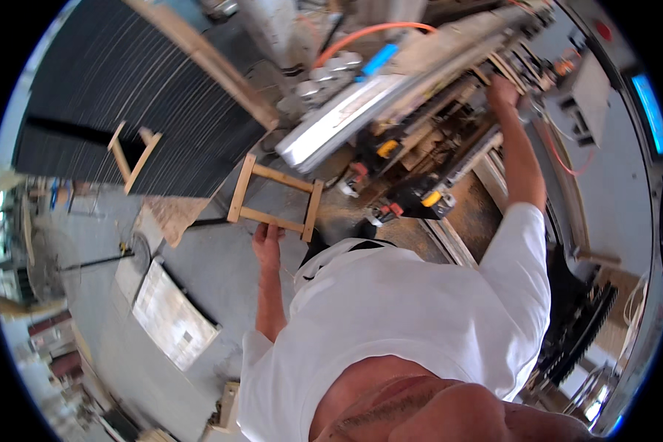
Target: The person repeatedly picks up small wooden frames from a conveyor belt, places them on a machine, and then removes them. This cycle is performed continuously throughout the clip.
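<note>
Left hand [267,249], mine: fingers closed on the near rail of a wooden frame [281,178], which extends just beyond it, rails running left to right, left of the machine [427,205]. My right hand [502,93], well apart, is at the machine's far end; its grip I cannot tell. Frame: light brown, open-centred, two posts, two rails.

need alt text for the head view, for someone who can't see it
A person in a white T-shirt holds a rectangular four-bar light wooden frame in the left hand, while the right hand reaches to the far end of a long metal machine. At upper left, a U-shaped pale wooden piece rests on a black ridged surface.
</note>
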The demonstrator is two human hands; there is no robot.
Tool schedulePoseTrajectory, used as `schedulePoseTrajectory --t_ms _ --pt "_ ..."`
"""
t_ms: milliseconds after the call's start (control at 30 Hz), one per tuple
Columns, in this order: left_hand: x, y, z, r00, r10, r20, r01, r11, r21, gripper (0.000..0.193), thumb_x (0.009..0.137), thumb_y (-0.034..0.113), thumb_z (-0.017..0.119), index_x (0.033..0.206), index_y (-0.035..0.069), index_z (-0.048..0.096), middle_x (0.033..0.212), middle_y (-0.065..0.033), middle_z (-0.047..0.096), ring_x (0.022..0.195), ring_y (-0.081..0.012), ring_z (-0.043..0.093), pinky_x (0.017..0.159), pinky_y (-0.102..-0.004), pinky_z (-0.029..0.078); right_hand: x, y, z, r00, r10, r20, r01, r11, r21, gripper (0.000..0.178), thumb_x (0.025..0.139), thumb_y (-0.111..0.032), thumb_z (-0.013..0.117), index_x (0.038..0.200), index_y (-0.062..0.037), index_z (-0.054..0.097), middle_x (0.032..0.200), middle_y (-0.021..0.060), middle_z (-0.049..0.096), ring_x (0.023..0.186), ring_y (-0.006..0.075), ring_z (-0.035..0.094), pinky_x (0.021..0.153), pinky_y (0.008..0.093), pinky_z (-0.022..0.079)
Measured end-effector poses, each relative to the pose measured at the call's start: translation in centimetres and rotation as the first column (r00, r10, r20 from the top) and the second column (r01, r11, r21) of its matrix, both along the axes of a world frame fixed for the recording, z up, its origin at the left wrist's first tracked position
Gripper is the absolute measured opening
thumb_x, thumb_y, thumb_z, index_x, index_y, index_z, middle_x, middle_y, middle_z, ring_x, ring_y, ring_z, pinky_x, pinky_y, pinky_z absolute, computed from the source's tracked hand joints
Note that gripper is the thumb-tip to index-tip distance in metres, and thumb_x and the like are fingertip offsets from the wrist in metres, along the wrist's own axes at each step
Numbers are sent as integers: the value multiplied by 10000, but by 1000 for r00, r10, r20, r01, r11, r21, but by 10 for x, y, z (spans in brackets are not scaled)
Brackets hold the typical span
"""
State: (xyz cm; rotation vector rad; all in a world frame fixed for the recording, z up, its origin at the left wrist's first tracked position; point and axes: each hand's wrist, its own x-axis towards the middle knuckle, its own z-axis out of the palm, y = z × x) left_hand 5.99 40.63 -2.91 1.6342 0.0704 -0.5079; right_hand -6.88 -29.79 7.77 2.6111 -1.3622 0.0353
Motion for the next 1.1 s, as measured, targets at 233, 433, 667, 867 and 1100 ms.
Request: schedulePoseTrajectory --t_ms 233,433,667,867,1100 --pt "91 98 121 940 138 312 -76 976 -204 254 985 226 530 1082 5 611 936 -27 639 798 -96 597 692 -270 515 1 189 89 612 159 775 -256 967 4 288 927 -243 596 1150 -74 663 1051 108 694 950 211 640 835 324 492" --pt "232 193 195 844 323 429 -264 945 -193 309 978 199 535 1182 -29 583 904 -20 652 742 -85 576 641 -230 458 -5 407 86 421 258 870 -469 883 -35 150 905 -90 641 1033 -30 693 1017 77 692 906 151 628 799 274 499" --pt "408 214 186 944 153 294 -105 980 -171 235 972 173 544 1074 -15 643 871 -37 665 690 -104 603 621 -250 506 15 527 53 679 42 733 -512 743 431 185 848 -34 658 1029 5 664 928 141 678 782 223 651 713 310 512" --pt "423 161 178 891 62 451 -160 970 183 322 903 214 664 1073 -58 639 935 -113 681 786 -150 659 668 -278 565 1 536 -14 814 -26 580 -365 754 546 264 820 -108 681 1065 -12 663 944 148 686 799 261 668 720 330 516" --pt "367 145 189 449 83 890 -289 956 56 331 853 166 703 1095 -48 631 963 -133 632 784 -175 619 727 -300 511 -6 544 -29 836 -95 541 -268 789 553 265 827 -148 687 1064 -31 672 944 166 690 844 296 672 744 367 520"
